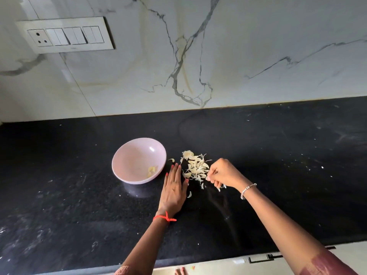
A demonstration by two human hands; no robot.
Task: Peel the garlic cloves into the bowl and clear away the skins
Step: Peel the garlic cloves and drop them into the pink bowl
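Note:
A pale pink bowl [127, 155] stands on the black counter, with a few peeled garlic cloves [152, 171] at its lower right inside. To its right lies a loose pile of papery garlic skins [195, 167]. My left hand [173, 188] lies flat, fingers together, on the counter between the bowl and the pile, its edge against the skins. My right hand [223, 173] is at the pile's right side, fingers curled and pinched on some skins. One stray skin piece [189, 194] lies by my left hand, another [171, 160] near the bowl.
The black stone counter [278, 165] runs back to a white marble wall [218, 56] with a switch panel [65, 34] at upper left. Small white specks dot the counter on the right. A drawer handle [262, 258] shows below the front edge.

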